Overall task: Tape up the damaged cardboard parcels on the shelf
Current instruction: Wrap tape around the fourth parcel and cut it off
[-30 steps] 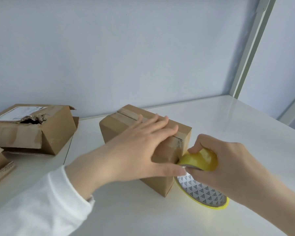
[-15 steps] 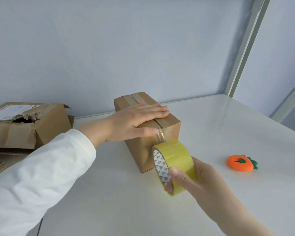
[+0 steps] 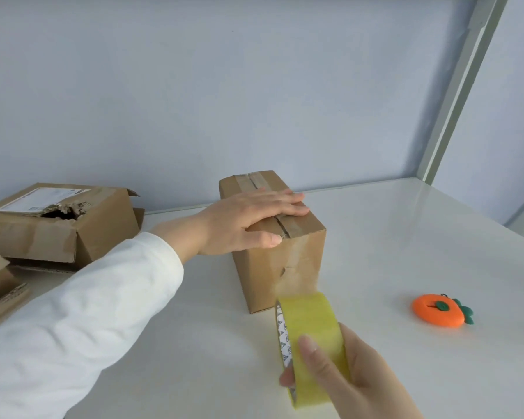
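We are partway through the first parcel (image 3: 263,276), which stands mid-shelf (image 3: 406,252) towards the back. A clear strip runs from its split top seam down the creased, scuffed near end to the tape roll (image 3: 312,322), not yet cut. Our left hand (image 3: 248,219) lies flat on its top, fingers straight; our right hand (image 3: 354,382) grips the roll. At the back left, the torn parcel (image 3: 73,237), hole gaping, awaits tape.

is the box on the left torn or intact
Torn. The left box has a ragged hole in its top, next to the label, with dark space showing inside.
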`<act>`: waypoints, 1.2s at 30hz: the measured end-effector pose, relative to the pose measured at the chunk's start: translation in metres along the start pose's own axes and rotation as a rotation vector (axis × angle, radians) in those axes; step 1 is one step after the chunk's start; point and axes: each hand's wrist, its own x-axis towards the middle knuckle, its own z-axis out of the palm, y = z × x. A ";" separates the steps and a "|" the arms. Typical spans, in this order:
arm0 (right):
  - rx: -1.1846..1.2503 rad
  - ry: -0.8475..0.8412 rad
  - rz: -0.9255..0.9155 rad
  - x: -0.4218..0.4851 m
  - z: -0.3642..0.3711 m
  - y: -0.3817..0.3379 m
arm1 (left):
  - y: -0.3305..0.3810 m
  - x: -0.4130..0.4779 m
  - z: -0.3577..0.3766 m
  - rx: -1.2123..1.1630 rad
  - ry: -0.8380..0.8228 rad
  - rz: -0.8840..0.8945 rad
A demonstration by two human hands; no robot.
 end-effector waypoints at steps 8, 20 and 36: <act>-0.001 -0.248 -0.074 0.011 -0.017 0.012 | 0.026 0.016 0.000 0.070 -0.089 -0.354; -0.030 -0.171 -0.041 -0.003 -0.028 0.015 | 0.027 0.010 0.007 -0.032 0.043 -0.375; -0.014 -0.243 -0.035 -0.002 -0.028 0.009 | 0.120 -0.033 0.094 -0.596 1.006 -0.932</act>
